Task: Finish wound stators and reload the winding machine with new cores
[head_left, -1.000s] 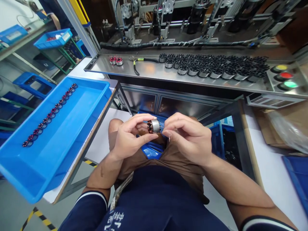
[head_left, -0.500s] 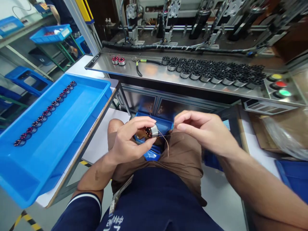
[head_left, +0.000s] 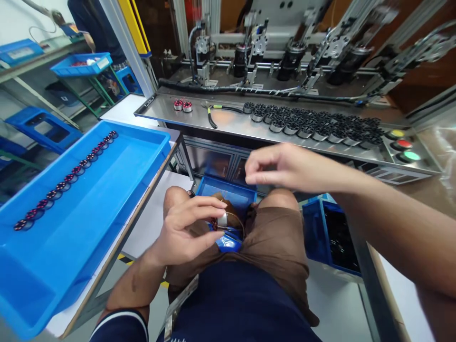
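Note:
My left hand [head_left: 188, 225] is closed on a small wound motor stator [head_left: 221, 220], silver with copper coils, held low over my lap. A thin copper wire [head_left: 238, 223] loops out from the stator. My right hand [head_left: 281, 166] is raised above and to the right, its fingers pinched together, seemingly on the wire's end, which is too fine to make out. A small blue bin [head_left: 228, 190] sits between my knees under the hands.
A large blue tray [head_left: 107, 190] at left holds a row of wound stators [head_left: 67, 178]. The steel shelf [head_left: 231, 121] ahead carries several empty stator cores [head_left: 313, 126], two wound ones [head_left: 183, 105] and pliers [head_left: 213, 114]. Coloured buttons [head_left: 402, 142] sit at right. A dark-filled blue bin [head_left: 331, 232] stands by my right knee.
My right hand has pulled up and away from the stator, drawing the wire out. My left hand has dropped lower with the stator. The view has tilted upward.

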`<state>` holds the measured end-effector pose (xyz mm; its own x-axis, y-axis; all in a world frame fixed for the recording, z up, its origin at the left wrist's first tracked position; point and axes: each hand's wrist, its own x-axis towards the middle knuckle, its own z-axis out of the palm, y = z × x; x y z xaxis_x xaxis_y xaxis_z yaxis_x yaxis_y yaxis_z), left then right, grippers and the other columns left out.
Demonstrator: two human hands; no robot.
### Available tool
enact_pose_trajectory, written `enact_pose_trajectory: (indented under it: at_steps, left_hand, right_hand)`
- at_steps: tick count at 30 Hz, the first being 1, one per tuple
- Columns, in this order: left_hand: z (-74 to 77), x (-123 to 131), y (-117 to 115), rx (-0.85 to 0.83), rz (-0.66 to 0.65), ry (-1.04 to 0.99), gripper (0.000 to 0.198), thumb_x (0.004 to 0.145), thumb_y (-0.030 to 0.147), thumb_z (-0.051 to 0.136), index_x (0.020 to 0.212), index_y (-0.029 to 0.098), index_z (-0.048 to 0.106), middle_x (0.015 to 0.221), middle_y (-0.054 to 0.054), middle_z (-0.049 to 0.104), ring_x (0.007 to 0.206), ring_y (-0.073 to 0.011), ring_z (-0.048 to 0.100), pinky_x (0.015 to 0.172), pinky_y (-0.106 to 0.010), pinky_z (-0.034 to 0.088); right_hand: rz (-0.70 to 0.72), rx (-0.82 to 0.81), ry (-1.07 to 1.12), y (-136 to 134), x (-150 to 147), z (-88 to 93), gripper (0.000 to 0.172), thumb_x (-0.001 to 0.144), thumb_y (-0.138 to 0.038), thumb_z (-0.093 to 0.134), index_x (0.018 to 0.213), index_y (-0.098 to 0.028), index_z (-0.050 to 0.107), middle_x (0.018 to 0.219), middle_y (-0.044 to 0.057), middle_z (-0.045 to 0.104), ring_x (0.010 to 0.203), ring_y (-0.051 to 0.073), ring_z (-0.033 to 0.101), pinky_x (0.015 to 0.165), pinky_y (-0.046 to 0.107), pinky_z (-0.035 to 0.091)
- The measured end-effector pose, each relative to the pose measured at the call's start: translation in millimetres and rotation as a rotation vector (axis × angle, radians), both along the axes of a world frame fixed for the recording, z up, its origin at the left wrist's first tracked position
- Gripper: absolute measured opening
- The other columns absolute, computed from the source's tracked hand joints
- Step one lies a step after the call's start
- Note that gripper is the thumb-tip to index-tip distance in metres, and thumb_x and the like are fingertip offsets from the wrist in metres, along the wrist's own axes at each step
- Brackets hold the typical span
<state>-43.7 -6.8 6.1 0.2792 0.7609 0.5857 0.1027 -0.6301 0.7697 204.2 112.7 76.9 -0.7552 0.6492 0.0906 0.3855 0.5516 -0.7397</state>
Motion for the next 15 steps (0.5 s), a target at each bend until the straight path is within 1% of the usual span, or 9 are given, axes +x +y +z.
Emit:
enact_pose_trajectory:
  at_steps: [1,2,4,5,7,9,11,13,15]
  left_hand:
    - [-4.6,-1,1,-0.081,0.035,-0.074,0.038,0.076,0.014,0.081,0.112,0.021,0.074,0.113,-0.01,0.075,0.106,-0.0216,0.072,0.086,-0.03,0.064]
    - [-9.4,0,3,-0.161,0.078,-0.154,0.035,0.076,0.015,0.081,0.11,0.021,0.074,0.114,-0.011,0.074,0.106,-0.0219,0.073,0.084,-0.029,0.065]
    - [-18.0,2,9,-0.297,0.152,-0.316,0.034,0.076,0.019,0.082,0.109,0.021,0.075,0.117,-0.011,0.073,0.103,-0.0211,0.073,0.08,-0.028,0.065]
    - [-21.4,3,12,-0.348,0.176,-0.386,0.035,0.075,0.021,0.083,0.109,0.021,0.074,0.118,-0.01,0.073,0.1,-0.0203,0.074,0.08,-0.028,0.064]
    - [-25.8,2,17,-0.419,0.192,-0.485,0.034,0.077,0.025,0.082,0.109,0.02,0.073,0.118,-0.009,0.073,0.093,-0.0178,0.075,0.081,-0.028,0.064]
    - [-27.4,-1,20,-0.451,0.213,-0.537,0.029,0.082,0.028,0.079,0.109,0.02,0.073,0.115,-0.009,0.074,0.087,-0.0151,0.074,0.08,-0.027,0.063]
    - [-27.6,-7,20,-0.442,0.264,-0.554,0.024,0.085,0.029,0.076,0.106,0.02,0.073,0.112,-0.008,0.076,0.085,-0.014,0.074,0.08,-0.027,0.062]
    - [-27.7,-12,19,-0.412,0.32,-0.559,0.021,0.084,0.031,0.076,0.101,0.02,0.074,0.109,-0.007,0.077,0.09,-0.0155,0.074,0.081,-0.027,0.062]
    - [-28.5,-14,20,-0.386,0.353,-0.555,0.019,0.084,0.032,0.077,0.098,0.021,0.074,0.106,-0.007,0.077,0.096,-0.0176,0.074,0.083,-0.029,0.062]
  right_hand:
    - [-0.107,0.097,-0.006,22,-7,-2.9,0.022,0.081,-0.044,0.079,0.082,-0.022,0.075,0.079,0.003,0.071,0.072,0.02,0.064,0.072,0.034,0.052]
    - [-0.229,0.213,0.002,45,-18,-7.0,0.027,0.076,-0.044,0.083,0.09,-0.023,0.076,0.087,0.005,0.073,0.08,0.023,0.066,0.079,0.038,0.053]
    - [-0.419,0.392,-0.013,91,-43,-17.6,0.046,0.077,-0.041,0.083,0.116,-0.02,0.071,0.116,0.011,0.07,0.108,0.029,0.064,0.099,0.045,0.05]
    - [-0.468,0.433,-0.069,111,-57,-23.2,0.056,0.079,-0.04,0.082,0.127,-0.017,0.066,0.129,0.014,0.065,0.122,0.032,0.059,0.108,0.047,0.045]
    - [-0.539,0.445,-0.216,143,-83,-34.0,0.076,0.081,-0.042,0.079,0.144,-0.01,0.051,0.148,0.022,0.05,0.139,0.037,0.045,0.117,0.051,0.035]
    - [-0.61,0.388,-0.368,162,-103,-43.1,0.09,0.082,-0.047,0.077,0.152,-0.005,0.038,0.155,0.029,0.038,0.145,0.044,0.035,0.117,0.059,0.03]
    - [-0.667,0.322,-0.474,171,-113,-49.7,0.094,0.082,-0.052,0.075,0.154,-0.005,0.035,0.153,0.033,0.037,0.143,0.05,0.034,0.113,0.066,0.028]
    - [-0.666,0.299,-0.503,174,-114,-53.8,0.087,0.085,-0.052,0.072,0.15,-0.003,0.04,0.148,0.035,0.042,0.138,0.053,0.039,0.108,0.07,0.029]
    - [-0.612,0.318,-0.475,175,-108,-55.8,0.074,0.091,-0.045,0.067,0.144,0.001,0.045,0.144,0.038,0.043,0.136,0.051,0.041,0.106,0.067,0.031]
